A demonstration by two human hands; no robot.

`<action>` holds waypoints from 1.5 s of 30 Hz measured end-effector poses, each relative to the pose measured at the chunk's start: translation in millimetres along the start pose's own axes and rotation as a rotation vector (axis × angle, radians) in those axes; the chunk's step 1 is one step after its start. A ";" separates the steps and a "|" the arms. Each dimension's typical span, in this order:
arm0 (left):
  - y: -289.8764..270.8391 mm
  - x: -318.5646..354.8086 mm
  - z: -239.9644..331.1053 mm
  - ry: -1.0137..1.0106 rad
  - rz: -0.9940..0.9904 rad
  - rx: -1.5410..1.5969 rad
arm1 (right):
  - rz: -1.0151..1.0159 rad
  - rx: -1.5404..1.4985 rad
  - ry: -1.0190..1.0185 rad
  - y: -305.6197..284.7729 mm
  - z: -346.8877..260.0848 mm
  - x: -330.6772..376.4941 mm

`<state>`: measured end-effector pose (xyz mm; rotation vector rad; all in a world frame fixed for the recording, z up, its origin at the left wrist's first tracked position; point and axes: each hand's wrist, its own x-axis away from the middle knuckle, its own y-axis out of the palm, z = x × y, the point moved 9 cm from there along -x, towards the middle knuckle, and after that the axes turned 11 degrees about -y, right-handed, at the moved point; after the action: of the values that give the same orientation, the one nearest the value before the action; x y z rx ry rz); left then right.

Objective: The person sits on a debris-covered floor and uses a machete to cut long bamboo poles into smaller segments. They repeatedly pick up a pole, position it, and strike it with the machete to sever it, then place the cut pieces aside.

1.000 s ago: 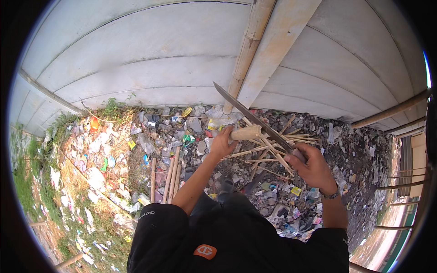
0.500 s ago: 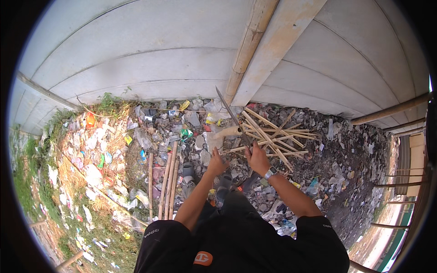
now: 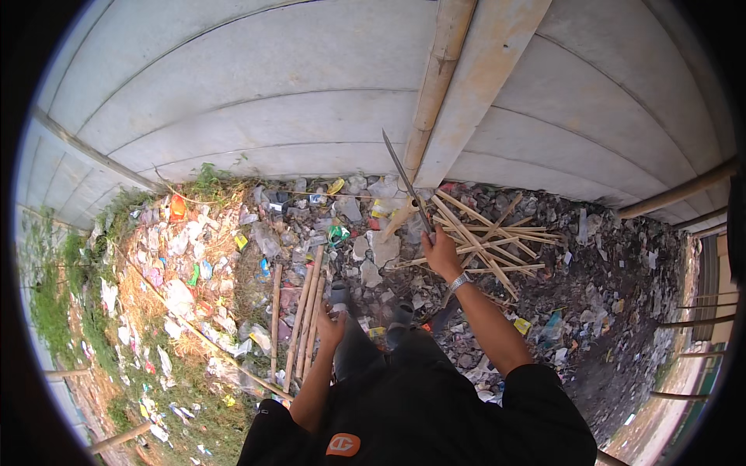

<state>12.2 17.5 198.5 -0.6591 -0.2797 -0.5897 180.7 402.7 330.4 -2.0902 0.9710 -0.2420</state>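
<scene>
Right hand closes around the lower end of a long, dark, narrow metal knife, blade angled up toward the grey panel wall. Left hand looks bare, fingers loosely spread, just beside round tan bamboo poles. Pale, thin split-bamboo sticks lie crisscrossed near right hand.

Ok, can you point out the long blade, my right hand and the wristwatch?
Long blade (image 3: 409, 183): head view, about midway along the exposed metal.
Right hand (image 3: 441, 255): head view, on the back of the hand.
Wristwatch (image 3: 459, 281): head view, on the part showing across the wrist.
</scene>
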 end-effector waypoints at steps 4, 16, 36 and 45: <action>6.8 -33.5 154.8 0.325 0.007 0.191 | 0.146 -0.126 -0.033 -35.8 -36.9 18.6; -151.8 139.9 676.1 1.893 0.713 -0.220 | 0.048 -0.130 -0.058 -364.2 -300.0 -10.8; -121.6 15.4 52.9 0.405 0.086 -0.519 | -0.065 -0.080 -0.019 87.1 -32.1 -76.6; -186.8 90.0 -141.0 -0.151 0.238 -0.419 | 0.222 -0.388 0.085 -164.9 -49.6 -110.9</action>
<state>-18.2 -230.4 221.0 -1.1278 -0.2154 -0.3707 173.3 515.8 501.0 -2.3054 1.3792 -0.0284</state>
